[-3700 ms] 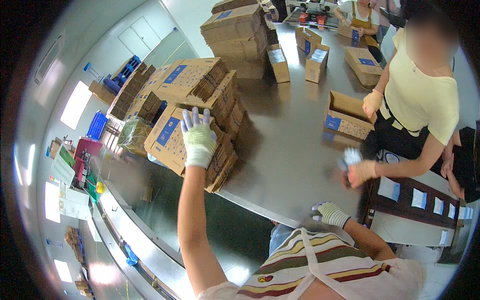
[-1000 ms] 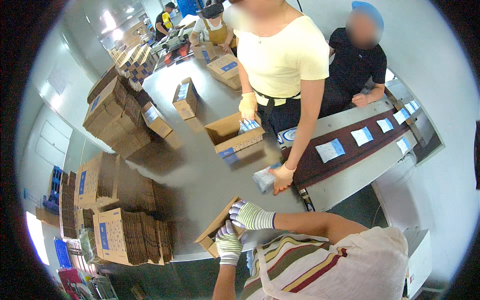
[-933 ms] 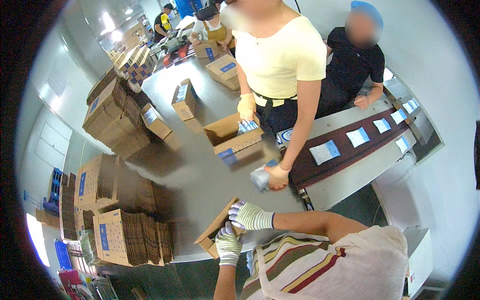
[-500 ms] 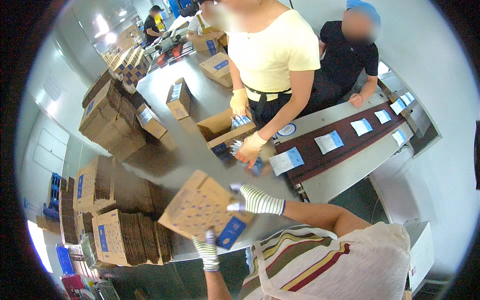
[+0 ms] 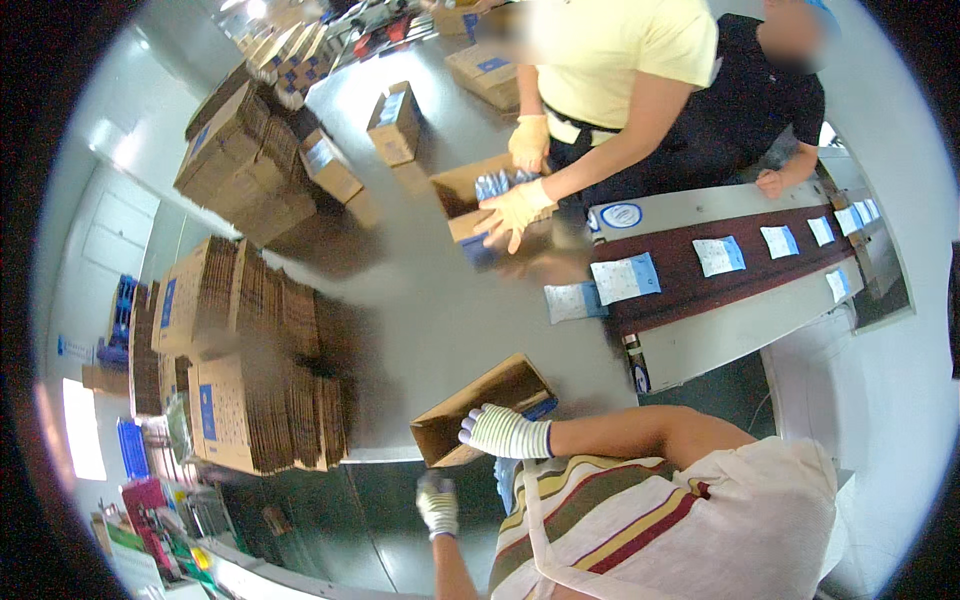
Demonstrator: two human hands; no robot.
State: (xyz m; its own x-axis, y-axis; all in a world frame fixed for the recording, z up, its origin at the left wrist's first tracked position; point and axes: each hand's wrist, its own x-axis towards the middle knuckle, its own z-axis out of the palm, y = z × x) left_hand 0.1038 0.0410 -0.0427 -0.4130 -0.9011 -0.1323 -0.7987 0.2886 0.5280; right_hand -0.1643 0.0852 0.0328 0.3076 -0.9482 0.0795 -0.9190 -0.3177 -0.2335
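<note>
An open cardboard box stands at the near edge of the metal table, its opening facing up. My right hand, in a striped glove, lies over the near wall with bent fingers gripping that side. My left hand, gloved alike, hangs just below the box's near left corner, apart from it; motion smears its fingers. Across the table a co-worker's gloved hands are at another box, which holds a row of blue-and-white pouches.
Stacks of flattened cartons line the table's left side, with another stack farther back. Filled boxes stand beyond. On the right, a dark red conveyor belt carries pouches; one pouch lies at its end. A second person sits behind it.
The box, earlier held between both hands with its printed side showing, has turned opening-up at the table edge. My left hand has come off it. The co-worker's near hand has moved to their box.
</note>
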